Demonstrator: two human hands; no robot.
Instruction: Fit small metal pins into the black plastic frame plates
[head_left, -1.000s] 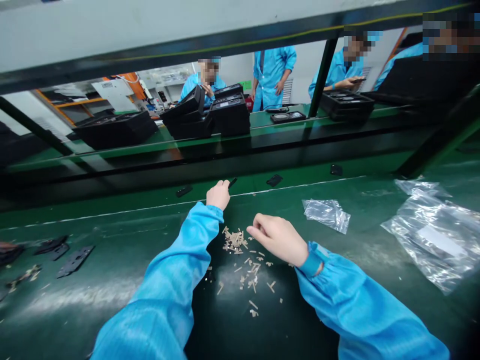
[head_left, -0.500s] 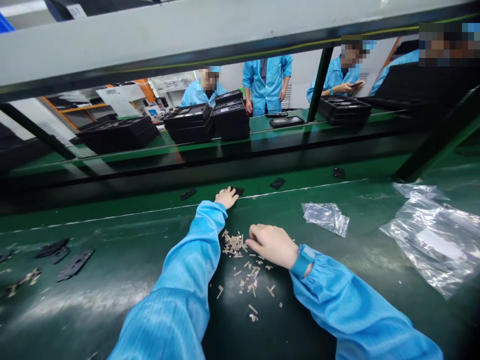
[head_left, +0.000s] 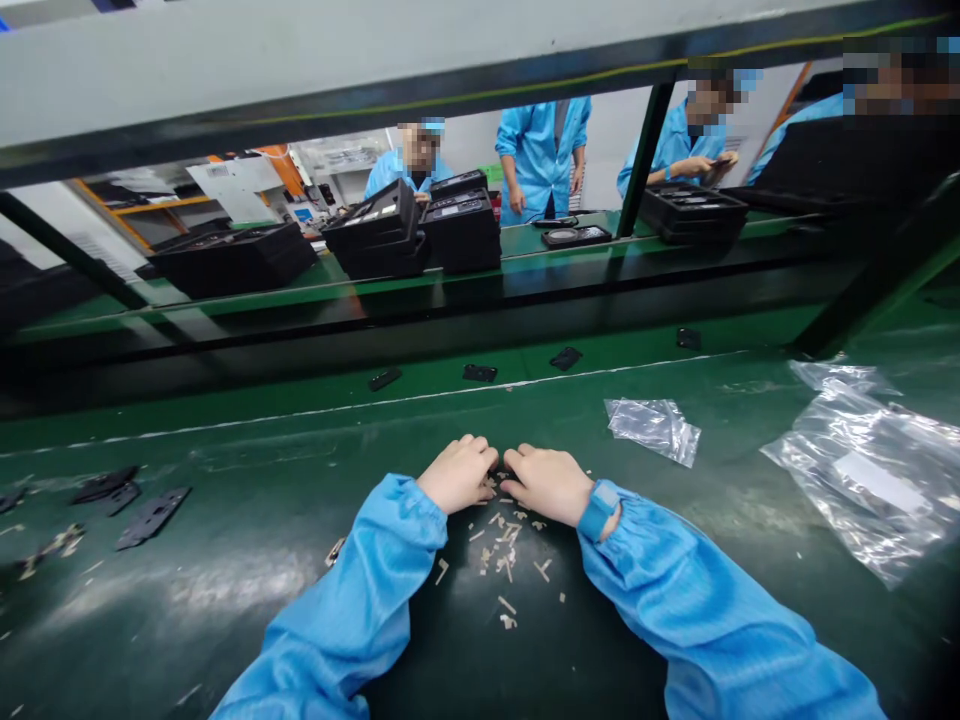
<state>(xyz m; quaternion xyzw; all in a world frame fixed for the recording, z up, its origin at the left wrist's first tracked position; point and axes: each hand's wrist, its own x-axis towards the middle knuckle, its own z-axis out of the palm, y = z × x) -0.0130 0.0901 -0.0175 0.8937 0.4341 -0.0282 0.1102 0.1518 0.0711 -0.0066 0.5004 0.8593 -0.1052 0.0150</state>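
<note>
My left hand (head_left: 459, 473) rests over the left side of a heap of small beige strips and bits, its fingers curled and pressed together. Facing it from the right is my right hand (head_left: 551, 485), also curled, with thumb and fingertips at the heap's edge. A narrow gap separates the two hands. Whatever lies under the fingertips is hidden. Loose beige pieces (head_left: 508, 535) are scattered on the dark green work surface (head_left: 465, 650) just below the hands. Beyond them lies a flat black plastic part (head_left: 480, 372) with cut-outs, touched by neither hand.
More black parts lie along the back (head_left: 565, 358) and at the left (head_left: 154, 518). Clear plastic bags (head_left: 652, 428) are on the right. Stacked black trays (head_left: 461, 230) stand on a raised shelf. Several people in blue coats (head_left: 546, 150) are behind it. A beam (head_left: 450, 60) crosses above.
My left hand has come back from the black part at the rear, which stays there, down to the beige heap. My right hand has barely moved. The view has shifted slightly.
</note>
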